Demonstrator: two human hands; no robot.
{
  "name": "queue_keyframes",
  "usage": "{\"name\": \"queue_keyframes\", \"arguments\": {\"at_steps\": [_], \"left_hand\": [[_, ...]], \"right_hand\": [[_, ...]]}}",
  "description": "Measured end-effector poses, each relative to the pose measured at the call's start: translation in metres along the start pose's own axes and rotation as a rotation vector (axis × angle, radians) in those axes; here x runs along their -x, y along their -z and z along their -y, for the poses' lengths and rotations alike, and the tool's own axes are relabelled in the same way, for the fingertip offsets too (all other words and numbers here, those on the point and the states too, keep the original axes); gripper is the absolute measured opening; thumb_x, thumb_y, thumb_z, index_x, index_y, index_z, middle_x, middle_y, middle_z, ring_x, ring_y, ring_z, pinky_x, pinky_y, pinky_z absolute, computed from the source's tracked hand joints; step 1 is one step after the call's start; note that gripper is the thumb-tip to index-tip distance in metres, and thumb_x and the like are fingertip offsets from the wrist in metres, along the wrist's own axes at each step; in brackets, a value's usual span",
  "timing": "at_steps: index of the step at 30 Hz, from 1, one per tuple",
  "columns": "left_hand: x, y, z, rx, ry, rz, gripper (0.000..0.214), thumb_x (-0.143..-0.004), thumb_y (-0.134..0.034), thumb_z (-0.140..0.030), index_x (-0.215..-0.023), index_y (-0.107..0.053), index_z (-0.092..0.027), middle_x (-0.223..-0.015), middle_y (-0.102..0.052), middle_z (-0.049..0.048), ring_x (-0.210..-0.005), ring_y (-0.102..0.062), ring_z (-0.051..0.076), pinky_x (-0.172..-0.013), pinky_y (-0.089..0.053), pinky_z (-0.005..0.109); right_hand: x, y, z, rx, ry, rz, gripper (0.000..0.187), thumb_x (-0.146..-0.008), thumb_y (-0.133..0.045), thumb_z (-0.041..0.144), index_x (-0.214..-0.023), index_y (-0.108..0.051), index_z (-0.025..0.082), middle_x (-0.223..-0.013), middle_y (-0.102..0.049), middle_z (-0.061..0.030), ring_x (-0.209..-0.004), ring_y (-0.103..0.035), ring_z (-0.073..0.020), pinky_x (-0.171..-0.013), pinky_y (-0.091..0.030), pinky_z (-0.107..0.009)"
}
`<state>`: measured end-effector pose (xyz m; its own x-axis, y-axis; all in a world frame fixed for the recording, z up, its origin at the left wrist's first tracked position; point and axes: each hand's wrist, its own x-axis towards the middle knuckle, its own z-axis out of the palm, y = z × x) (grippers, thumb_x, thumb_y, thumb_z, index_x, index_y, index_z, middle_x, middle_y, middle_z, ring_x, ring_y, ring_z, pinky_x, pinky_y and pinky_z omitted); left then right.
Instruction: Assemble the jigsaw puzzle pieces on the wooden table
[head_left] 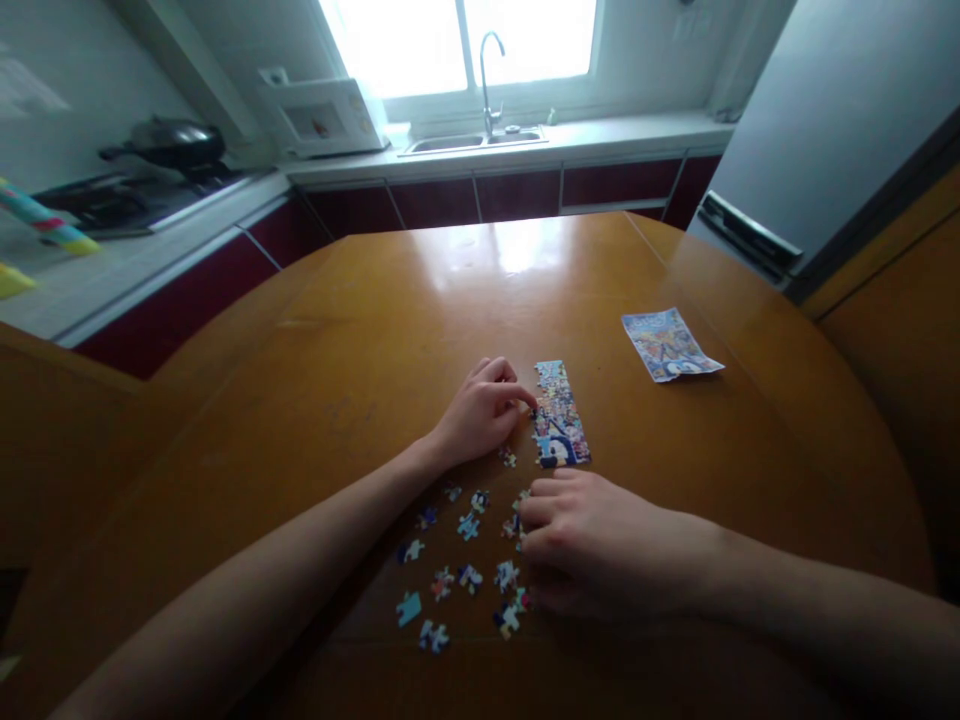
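Note:
My left hand (484,410) rests at the left edge of a partly joined jigsaw puzzle (562,415). Its fingers are curled, and the index fingertip presses on a small puzzle piece at that edge. A loose piece (508,457) lies just below this hand. My right hand (600,535) is closed low over the table, below the joined part. Its fingertips are mostly hidden beside a few loose pieces (516,525), so what they hold cannot be made out. Several more loose pieces, among them a light blue one (409,608), are scattered between my forearms.
A creased printed picture sheet (667,345) lies to the right on the wooden table (420,320). Beyond the table are a sink (450,143) with a tap, a white microwave (326,118), a dark pan (180,142) on the stove and a grey fridge (847,120).

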<state>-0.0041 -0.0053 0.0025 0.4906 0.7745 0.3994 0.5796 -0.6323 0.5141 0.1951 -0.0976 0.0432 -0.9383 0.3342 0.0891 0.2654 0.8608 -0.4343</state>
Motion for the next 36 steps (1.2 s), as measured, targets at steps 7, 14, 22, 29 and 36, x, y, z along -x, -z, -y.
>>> {"name": "queue_keyframes", "arguments": {"at_steps": [7, 14, 22, 29, 36], "left_hand": [[0.000, 0.001, 0.002, 0.077, 0.102, -0.135, 0.028, -0.080, -0.053, -0.005, -0.078, -0.075, -0.021, -0.083, -0.054, 0.0035, -0.086, -0.052, 0.018, -0.082, -0.047, 0.035], [-0.002, 0.000, 0.002, 0.074, 0.107, -0.161, 0.025, -0.080, -0.054, -0.006, -0.077, -0.074, -0.021, -0.083, -0.054, 0.0032, -0.086, -0.053, 0.018, -0.084, -0.048, 0.036], [-0.001, -0.001, 0.004, 0.087, 0.089, -0.187, 0.026, -0.082, -0.053, -0.006, -0.080, -0.074, -0.021, -0.083, -0.054, 0.0033, -0.085, -0.053, 0.017, -0.081, -0.048, 0.035], [-0.002, 0.004, -0.002, 0.062, -0.006, -0.198, 0.017, -0.088, -0.059, -0.014, -0.094, -0.072, -0.022, -0.090, -0.068, 0.0026, -0.089, -0.057, 0.018, -0.086, -0.047, 0.036], [0.000, 0.004, -0.001, 0.056, -0.074, -0.178, 0.015, -0.087, -0.069, -0.025, -0.102, -0.071, -0.022, -0.098, -0.073, 0.0026, -0.095, -0.059, 0.018, -0.087, -0.049, 0.034]], "right_hand": [[-0.001, -0.002, 0.006, 0.020, 0.001, 0.049, 0.019, -0.089, -0.060, 0.034, -0.081, -0.065, 0.018, -0.086, -0.068, -0.0044, -0.082, -0.058, -0.0189, -0.078, -0.040, -0.034], [-0.002, -0.006, 0.010, 0.016, 0.005, 0.062, 0.012, -0.086, -0.059, 0.025, -0.080, -0.065, 0.017, -0.085, -0.068, -0.0060, -0.080, -0.058, -0.0191, -0.075, -0.041, -0.033], [-0.002, 0.005, -0.004, -0.054, -0.035, -0.063, 0.006, -0.083, -0.061, 0.022, -0.079, -0.065, 0.019, -0.081, -0.066, -0.0035, -0.079, -0.056, -0.0167, -0.078, -0.043, -0.031], [0.001, 0.028, -0.059, -0.127, -0.237, -0.461, 0.003, -0.082, -0.065, 0.020, -0.079, -0.063, 0.020, -0.082, -0.063, -0.0020, -0.082, -0.056, -0.0166, -0.077, -0.044, -0.030], [-0.003, 0.018, -0.096, 0.007, -0.420, -0.662, 0.007, -0.080, -0.069, 0.022, -0.077, -0.063, 0.020, -0.078, -0.060, -0.0031, -0.079, -0.054, -0.0185, -0.073, -0.043, -0.032]]}}
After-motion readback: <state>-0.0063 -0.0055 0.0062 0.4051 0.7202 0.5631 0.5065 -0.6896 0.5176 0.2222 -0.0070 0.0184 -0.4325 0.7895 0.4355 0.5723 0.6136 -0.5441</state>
